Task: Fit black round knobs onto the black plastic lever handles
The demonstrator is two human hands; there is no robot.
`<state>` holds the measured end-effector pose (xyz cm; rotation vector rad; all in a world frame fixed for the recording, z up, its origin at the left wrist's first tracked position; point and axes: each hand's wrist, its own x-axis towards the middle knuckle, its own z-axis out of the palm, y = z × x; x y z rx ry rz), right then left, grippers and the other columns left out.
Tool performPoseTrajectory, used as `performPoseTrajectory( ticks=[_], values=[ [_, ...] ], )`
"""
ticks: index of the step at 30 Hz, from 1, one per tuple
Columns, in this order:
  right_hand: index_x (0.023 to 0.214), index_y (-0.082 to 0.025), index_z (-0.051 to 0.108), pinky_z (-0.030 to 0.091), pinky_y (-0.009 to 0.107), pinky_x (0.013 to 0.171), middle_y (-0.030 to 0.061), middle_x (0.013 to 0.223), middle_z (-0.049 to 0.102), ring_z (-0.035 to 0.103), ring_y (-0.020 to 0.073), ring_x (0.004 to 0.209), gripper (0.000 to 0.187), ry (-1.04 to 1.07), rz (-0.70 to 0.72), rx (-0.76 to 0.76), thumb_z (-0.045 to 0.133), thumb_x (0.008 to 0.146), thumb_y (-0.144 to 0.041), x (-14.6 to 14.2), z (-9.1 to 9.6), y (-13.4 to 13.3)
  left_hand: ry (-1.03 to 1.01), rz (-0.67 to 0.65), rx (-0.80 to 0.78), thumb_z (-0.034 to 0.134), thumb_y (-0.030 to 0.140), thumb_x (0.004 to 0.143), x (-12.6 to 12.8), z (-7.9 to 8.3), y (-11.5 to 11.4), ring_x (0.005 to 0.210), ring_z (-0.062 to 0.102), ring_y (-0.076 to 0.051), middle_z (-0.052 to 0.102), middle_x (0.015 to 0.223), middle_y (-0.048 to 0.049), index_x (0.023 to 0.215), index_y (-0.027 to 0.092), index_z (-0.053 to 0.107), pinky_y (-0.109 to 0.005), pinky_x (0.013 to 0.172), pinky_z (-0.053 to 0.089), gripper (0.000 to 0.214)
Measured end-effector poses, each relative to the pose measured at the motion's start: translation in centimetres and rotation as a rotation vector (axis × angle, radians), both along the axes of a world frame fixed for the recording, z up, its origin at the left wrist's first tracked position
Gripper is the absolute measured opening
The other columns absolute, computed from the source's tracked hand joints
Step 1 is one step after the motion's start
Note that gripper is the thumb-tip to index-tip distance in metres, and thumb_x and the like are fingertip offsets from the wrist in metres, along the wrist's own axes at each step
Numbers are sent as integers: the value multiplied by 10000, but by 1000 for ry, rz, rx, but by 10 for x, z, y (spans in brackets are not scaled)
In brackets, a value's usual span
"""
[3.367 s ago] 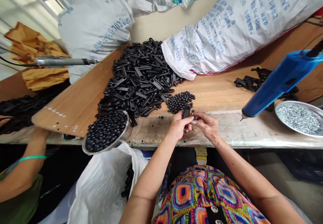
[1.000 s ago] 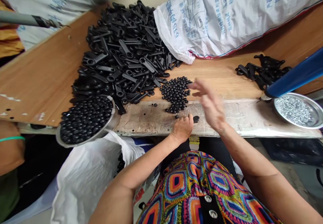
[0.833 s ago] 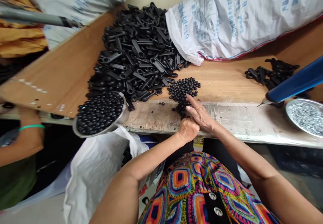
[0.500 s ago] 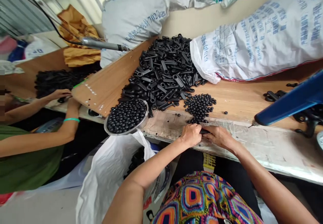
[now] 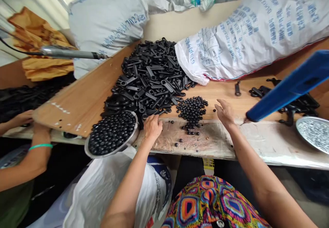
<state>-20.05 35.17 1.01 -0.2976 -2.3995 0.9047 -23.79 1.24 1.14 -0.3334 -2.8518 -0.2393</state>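
My left hand (image 5: pixel 153 128) is at the front edge of a large pile of black handle-like parts (image 5: pixel 150 73), with its fingers reaching toward the nearest pieces. No part shows in its grip. My right hand (image 5: pixel 224 113) is held over the board with its fingers apart and nothing in them. Beyond its fingertips, a single black handle-like part (image 5: pixel 238 88) lies on the wood. Small black balls (image 5: pixel 192 109) sit in a loose heap between my hands, and a few are scattered closer to the edge. A metal bowl (image 5: pixel 134 135) full of such balls stands left of my left hand.
A blue tool (image 5: pixel 290 85) slants in from the right, its thin tip near my right forearm. Behind it lie more black parts (image 5: pixel 305 101) and a dish of silvery pieces (image 5: pixel 315 132). A white sack (image 5: pixel 95 187) hangs below the bowl. A co-worker's arm (image 5: pixel 38 152) is at far left.
My hands have moved apart: the left toward the pile, the right outward and forward. The dark part between them has left my hands, and a part now lies beyond the right hand. The view has shifted right.
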Motion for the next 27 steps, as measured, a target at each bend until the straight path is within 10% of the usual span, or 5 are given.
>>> performPoseTrajectory(
  ticks=[3,8,14,27],
  values=[
    [973,-148,616,365,352,834,128,1009,592,509,228,936,267,-265,110,427,406,811,-173,-5,-6,9,-48,107,-133,423,205,795,-3,4,-5,986,529,-265,592,1026,-121,1096,140,536,-367,831,416,328],
    [827,-192,644,340,294,578,97,898,608,509,231,823,264,-495,130,650,389,855,-251,-6,-16,5,-50,153,-197,413,210,806,-7,4,-7,955,531,-249,594,987,-113,1087,148,533,-343,800,415,312],
    [1088,-209,574,374,262,638,78,1017,624,555,206,904,311,-511,133,541,359,872,-271,4,-6,-13,-101,91,-297,411,251,800,-23,6,4,972,532,-263,618,976,-113,988,159,601,-370,832,406,283],
    [1002,-120,607,415,333,787,162,1019,611,561,267,951,275,-653,272,337,428,849,-261,6,-1,-44,-205,62,-240,555,327,641,-60,1,35,700,582,-257,625,728,-103,765,158,586,-302,578,408,211]
  ],
)
